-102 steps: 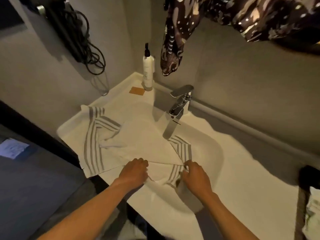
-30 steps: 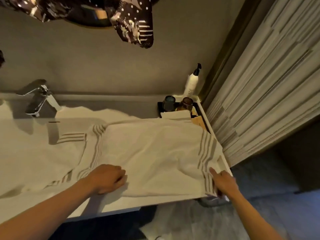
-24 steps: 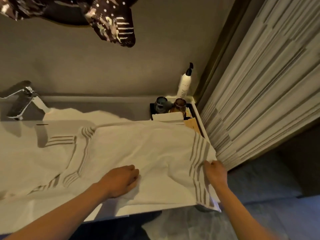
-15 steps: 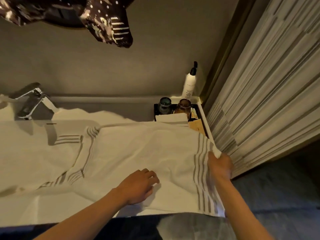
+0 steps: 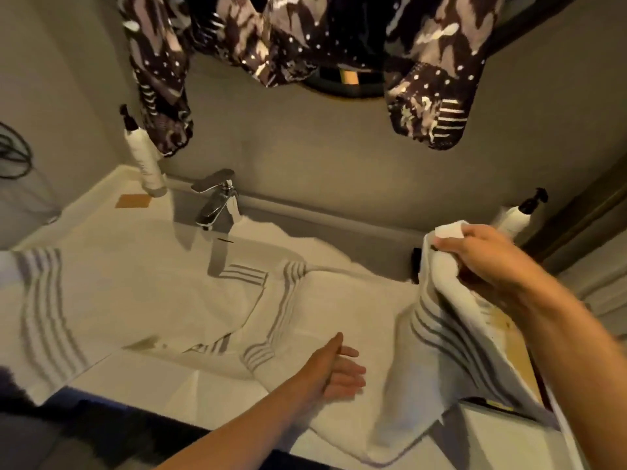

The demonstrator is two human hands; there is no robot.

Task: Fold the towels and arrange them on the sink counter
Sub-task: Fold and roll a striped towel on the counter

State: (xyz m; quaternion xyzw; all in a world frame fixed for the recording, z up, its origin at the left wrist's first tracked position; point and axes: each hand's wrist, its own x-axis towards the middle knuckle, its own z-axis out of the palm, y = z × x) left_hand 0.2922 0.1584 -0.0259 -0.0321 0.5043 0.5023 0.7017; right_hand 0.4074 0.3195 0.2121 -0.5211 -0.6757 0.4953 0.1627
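Two hands work one striped towel (image 5: 339, 300) lying lengthwise along the counter (image 5: 152, 385): near the front edge, your left hand (image 5: 336, 369) rests flat, fingers released; farther right, your right hand (image 5: 481, 252) clenches its lifted end.

Bathroom corner, dim warm light. Wall (image 5: 322, 157): plain grey-beige, matt, running behind the counter and turning at the left. Chrome faucet (image 5: 215, 201), single lever, at the back edge. White pump bottle (image 5: 144, 157), black pump head, standing at the left rear; a second pump bottle (image 5: 517, 215) at the right rear. Small tan square (image 5: 133, 201) lying flat near the left bottle. Dark patterned garment (image 5: 271, 39), dotted and striped, hanging across the top. Dark cable loop (image 5: 13, 154) on the left wall. Dark floor (image 5: 51, 435) at lower left.
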